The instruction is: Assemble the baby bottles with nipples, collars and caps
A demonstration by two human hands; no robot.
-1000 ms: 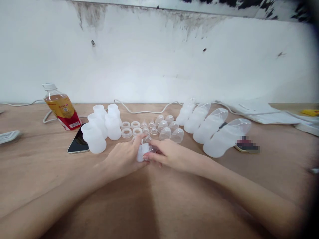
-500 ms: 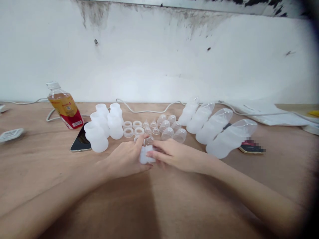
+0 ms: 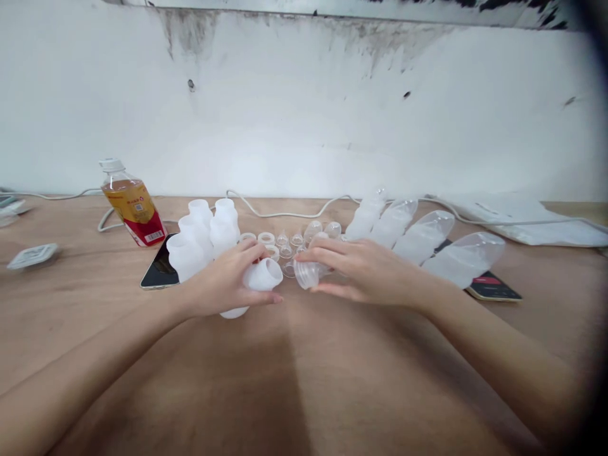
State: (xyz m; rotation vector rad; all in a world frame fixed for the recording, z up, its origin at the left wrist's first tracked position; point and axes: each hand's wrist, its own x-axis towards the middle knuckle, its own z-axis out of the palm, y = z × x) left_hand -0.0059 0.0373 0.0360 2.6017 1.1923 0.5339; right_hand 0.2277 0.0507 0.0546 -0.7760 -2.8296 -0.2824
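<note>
Holding white bottle [image 3: 257,277] and translucent piece [image 3: 306,273], frame centre

Left hand [image 3: 228,276] curls fingers round the bottle; right hand [image 3: 363,268] pinches the piece.

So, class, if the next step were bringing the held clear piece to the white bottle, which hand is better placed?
Probably the right hand: it holds the clear piece. The left hand grips the white bottle, its open mouth tilted towards that piece, so it seems better suited to steadying.
</note>
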